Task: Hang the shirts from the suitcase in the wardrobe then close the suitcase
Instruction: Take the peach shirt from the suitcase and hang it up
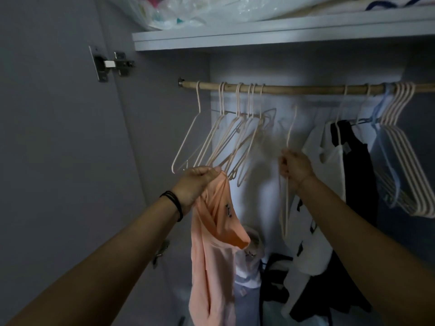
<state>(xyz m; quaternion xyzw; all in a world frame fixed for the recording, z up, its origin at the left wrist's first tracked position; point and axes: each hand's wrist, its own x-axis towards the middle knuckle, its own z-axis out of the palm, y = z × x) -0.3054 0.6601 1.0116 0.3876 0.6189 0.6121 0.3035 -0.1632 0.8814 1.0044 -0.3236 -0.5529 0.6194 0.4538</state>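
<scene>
shirt [213,243] beside empty hangers [226,142]

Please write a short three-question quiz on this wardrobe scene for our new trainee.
1. True or false: the hanger in the right hand hangs on the rail.
2. What does the left hand hold? A) peach shirt B) black shirt C) blue hanger
3. Fill in: the plastic bags lie on the ___ above the rail.

Key: 1 false; 2 A; 3 shelf.
</scene>
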